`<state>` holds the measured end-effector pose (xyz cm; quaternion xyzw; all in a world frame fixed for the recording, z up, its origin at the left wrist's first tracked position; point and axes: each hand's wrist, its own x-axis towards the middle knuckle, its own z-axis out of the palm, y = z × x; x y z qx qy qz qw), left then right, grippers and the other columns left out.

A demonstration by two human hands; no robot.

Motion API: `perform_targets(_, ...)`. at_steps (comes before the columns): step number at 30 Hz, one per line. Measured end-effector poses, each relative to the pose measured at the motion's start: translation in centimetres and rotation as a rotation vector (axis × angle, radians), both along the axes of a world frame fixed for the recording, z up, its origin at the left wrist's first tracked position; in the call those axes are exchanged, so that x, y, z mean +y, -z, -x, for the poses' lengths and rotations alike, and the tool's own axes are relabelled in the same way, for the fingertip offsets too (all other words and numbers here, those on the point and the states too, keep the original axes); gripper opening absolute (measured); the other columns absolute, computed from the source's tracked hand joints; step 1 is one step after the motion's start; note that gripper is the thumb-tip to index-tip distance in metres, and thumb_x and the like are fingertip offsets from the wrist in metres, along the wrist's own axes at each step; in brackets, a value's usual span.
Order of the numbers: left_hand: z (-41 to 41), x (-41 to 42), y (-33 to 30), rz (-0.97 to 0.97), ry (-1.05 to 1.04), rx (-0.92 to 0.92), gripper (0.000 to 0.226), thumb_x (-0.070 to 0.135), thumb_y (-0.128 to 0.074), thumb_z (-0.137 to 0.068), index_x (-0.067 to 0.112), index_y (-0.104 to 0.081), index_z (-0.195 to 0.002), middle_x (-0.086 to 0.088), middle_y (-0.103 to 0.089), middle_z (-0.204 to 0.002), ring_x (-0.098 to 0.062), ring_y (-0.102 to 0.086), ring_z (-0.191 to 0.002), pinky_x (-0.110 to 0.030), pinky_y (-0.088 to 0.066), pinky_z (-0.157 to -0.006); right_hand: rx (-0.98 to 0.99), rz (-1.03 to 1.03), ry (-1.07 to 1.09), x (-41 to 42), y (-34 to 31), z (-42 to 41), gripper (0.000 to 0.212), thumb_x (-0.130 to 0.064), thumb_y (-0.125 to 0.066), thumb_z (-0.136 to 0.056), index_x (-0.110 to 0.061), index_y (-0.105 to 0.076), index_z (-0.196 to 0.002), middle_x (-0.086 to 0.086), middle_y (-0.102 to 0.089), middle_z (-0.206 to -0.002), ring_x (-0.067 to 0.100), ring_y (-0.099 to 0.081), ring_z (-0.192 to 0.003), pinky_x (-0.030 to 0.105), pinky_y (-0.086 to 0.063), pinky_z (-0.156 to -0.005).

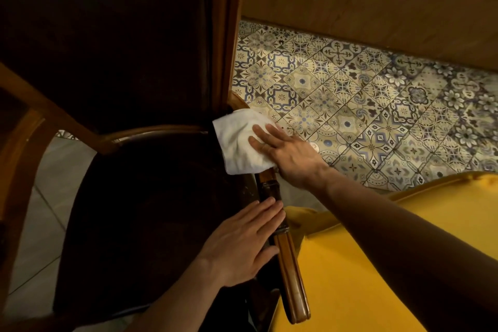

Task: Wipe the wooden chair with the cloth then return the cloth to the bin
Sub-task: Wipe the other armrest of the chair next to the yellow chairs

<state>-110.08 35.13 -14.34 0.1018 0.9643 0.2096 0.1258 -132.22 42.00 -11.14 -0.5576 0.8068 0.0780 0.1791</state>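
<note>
Dark upholstered wooden chair (129, 197) occupies the left half of view, its seat at 8 o'clock and backrest at 11 o'clock. Left hand (239, 245) at 6 o'clock lies flat, fingers extended and released, on the chair's brown wooden armrest (289, 272). White crumpled cloth (242, 140) sits at centre on the armrest's far end, beside the backrest post. Right hand (285, 153) presses open-palmed on the cloth, fingers spread, not clenched. Yellow cushioned seat (377, 264) at 4 o'clock. Patterned tile floor (350, 94) at 2 o'clock.
</note>
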Motion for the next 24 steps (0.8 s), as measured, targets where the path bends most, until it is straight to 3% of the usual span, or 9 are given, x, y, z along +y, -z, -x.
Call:
perform_targets(3, -0.1, 0.3, -0.4, 0.007, -0.018, -0.011, 0.067, 0.057, -0.012, -0.103, 0.023, 0.001, -0.158, 0.007, 0.013, -0.165, -0.004, 0.026, -0.146, -0.032, 0.014, -0.118, -0.02, -0.025, 0.013, 1.1, -0.8, -1.0, 0.078, 0.0, -0.04, -0.093, -0.031, -0.008, -0.157, -0.005, 0.006, -0.166, 0.022, 0.0, -0.152, 0.044, -0.031, -0.115)
perform_targets(8, -0.1, 1.0, -1.3, 0.022, -0.045, -0.027, 0.067, 0.058, -0.009, -0.102, 0.022, 0.001, -0.158, 0.007, 0.016, -0.164, -0.006, 0.028, -0.146, -0.03, 0.02, -0.114, -0.057, -0.062, 0.052, 2.6, -1.9, -2.2, 0.07, -0.003, -0.036, -0.095, -0.029, -0.015, -0.157, -0.005, 0.0, -0.166, 0.021, -0.004, -0.152, 0.044, -0.023, -0.12)
perform_targets(15, 0.1, 1.4, -2.4, 0.02, -0.082, -0.021, 0.071, 0.06, -0.015, -0.101, 0.018, -0.013, -0.159, 0.001, -0.003, -0.167, -0.012, 0.007, -0.152, -0.027, 0.014, -0.116, -0.111, -0.098, 0.152, 4.3, -3.4, -4.0, 0.061, -0.008, -0.043, -0.096, -0.03, -0.032, -0.152, -0.005, -0.019, -0.165, 0.02, -0.02, -0.149, 0.043, -0.027, -0.118)
perform_targets(18, 0.5, 1.3, -3.5, -0.022, -0.083, -0.004, 0.064, 0.057, -0.024, -0.101, 0.019, -0.035, -0.152, 0.0, -0.03, -0.161, -0.015, -0.02, -0.149, -0.03, -0.007, -0.12, -0.137, -0.091, 0.219, 5.1, -4.2, -4.7, 0.054, -0.015, -0.044, -0.095, -0.033, -0.042, -0.146, -0.004, -0.033, -0.16, 0.021, -0.032, -0.143, 0.042, -0.03, -0.115)
perform_targets(20, 0.5, 1.1, -4.6, -0.026, -0.144, 0.03, 0.052, 0.057, -0.03, -0.099, 0.027, -0.049, -0.136, 0.004, -0.053, -0.14, -0.015, -0.043, -0.133, -0.034, -0.029, -0.113, -0.155, -0.092, 0.276, 5.2, -5.2, -4.9, 0.053, -0.017, -0.046, -0.093, -0.035, -0.044, -0.143, -0.003, -0.04, -0.155, 0.023, -0.039, -0.139, 0.044, -0.034, -0.112)
perform_targets(22, 0.5, 0.6, -5.8, -0.009, -0.268, 0.078, 0.041, 0.06, -0.036, -0.095, 0.033, -0.047, -0.124, 0.01, -0.056, -0.124, -0.013, -0.05, -0.12, -0.034, -0.034, -0.105, -0.17, -0.087, 0.323, 5.0, -6.6, -4.9, 0.053, -0.016, -0.051, -0.091, -0.035, -0.047, -0.14, -0.001, -0.046, -0.15, 0.024, -0.044, -0.135, 0.043, -0.037, -0.109)
perform_targets(24, 0.8, -0.2, -7.1, 0.028, -0.394, 0.094, 0.048, 0.066, -0.047, -0.087, 0.035, -0.04, -0.123, 0.011, -0.053, -0.123, -0.013, -0.048, -0.118, -0.034, -0.034, -0.105, -0.182, -0.089, 0.344, 4.8, -8.2, -5.0, 0.054, -0.013, -0.056, -0.088, -0.034, -0.05, -0.138, 0.0, -0.052, -0.144, 0.025, -0.048, -0.131, 0.042, -0.04, -0.107)
